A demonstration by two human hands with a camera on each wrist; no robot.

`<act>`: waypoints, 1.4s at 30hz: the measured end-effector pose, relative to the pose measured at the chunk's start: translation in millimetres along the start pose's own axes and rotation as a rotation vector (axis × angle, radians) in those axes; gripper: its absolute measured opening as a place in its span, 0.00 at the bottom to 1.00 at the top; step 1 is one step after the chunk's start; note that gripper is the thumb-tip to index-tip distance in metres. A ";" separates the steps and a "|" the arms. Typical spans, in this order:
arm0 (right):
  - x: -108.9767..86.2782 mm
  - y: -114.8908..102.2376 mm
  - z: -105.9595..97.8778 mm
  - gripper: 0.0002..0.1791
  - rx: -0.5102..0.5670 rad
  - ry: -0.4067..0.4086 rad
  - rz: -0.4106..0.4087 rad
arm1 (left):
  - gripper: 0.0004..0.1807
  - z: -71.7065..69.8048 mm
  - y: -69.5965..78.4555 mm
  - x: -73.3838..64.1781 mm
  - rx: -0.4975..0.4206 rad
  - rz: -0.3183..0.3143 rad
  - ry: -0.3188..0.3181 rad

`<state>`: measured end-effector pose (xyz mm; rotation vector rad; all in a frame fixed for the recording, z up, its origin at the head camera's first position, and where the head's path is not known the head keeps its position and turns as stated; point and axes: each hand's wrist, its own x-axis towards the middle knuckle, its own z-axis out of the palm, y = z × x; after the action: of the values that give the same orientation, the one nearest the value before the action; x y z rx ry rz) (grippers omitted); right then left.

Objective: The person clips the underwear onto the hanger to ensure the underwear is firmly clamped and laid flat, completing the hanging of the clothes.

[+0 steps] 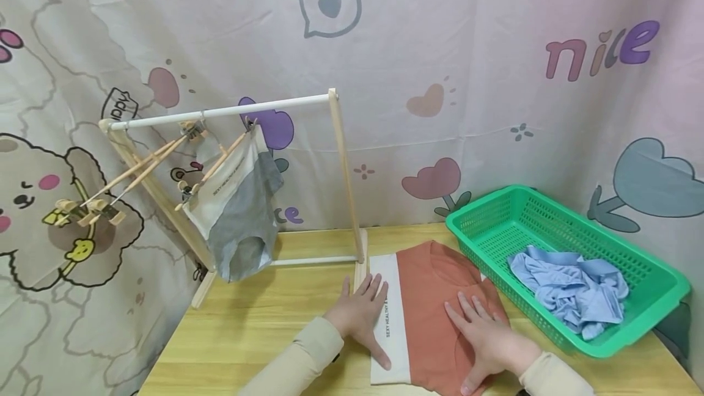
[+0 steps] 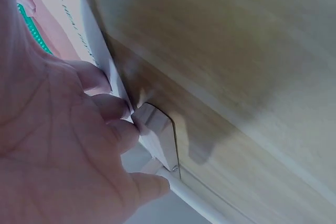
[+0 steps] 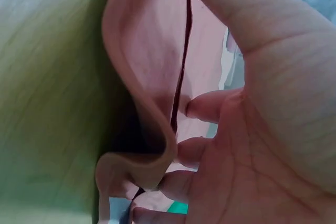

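The left hand (image 1: pixel 360 316) and right hand (image 1: pixel 489 338) lie with fingers spread and thumbs apart, pinching nothing. Between and beneath them, an orange and white garment (image 1: pixel 423 316) lies flat on the wooden surface (image 1: pixel 264 322). The left fingers rest along its white printed band; the right fingers lie across the orange cloth near the opposite edge, which is loosely folded. Just beyond the right hand, a green basket (image 1: pixel 536 313) holds blue cloth (image 1: pixel 583 289). Farther left, a grey and white garment (image 1: pixel 242 225) hangs from a rack (image 1: pixel 346 182).
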<state>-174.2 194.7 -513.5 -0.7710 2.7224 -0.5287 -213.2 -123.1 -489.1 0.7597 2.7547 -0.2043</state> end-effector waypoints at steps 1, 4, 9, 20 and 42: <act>-1.0 -3.4 -3.3 0.84 0.014 -0.002 0.018 | 0.87 0.1 -0.2 0.0 0.005 0.001 0.004; -3.2 -14.5 -13.0 0.81 0.028 -0.022 0.063 | 0.87 0.0 -0.5 -0.3 0.001 0.010 0.004; -1.3 -20.8 -22.2 0.73 0.032 -0.009 0.038 | 0.81 -1.2 -2.4 1.5 -0.062 0.027 0.026; 15.8 -31.8 -32.8 0.45 -0.037 0.161 -0.109 | 0.33 -25.1 -22.0 -9.0 -0.262 0.073 0.316; 73.1 -101.6 -65.0 0.17 -0.037 0.302 -0.291 | 0.08 -114.3 -82.2 -122.6 -0.354 -0.093 0.866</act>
<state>-211.0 92.0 -424.2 -1.1957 2.9137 -0.7102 -180.7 -228.4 -338.4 0.7329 3.4552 0.7542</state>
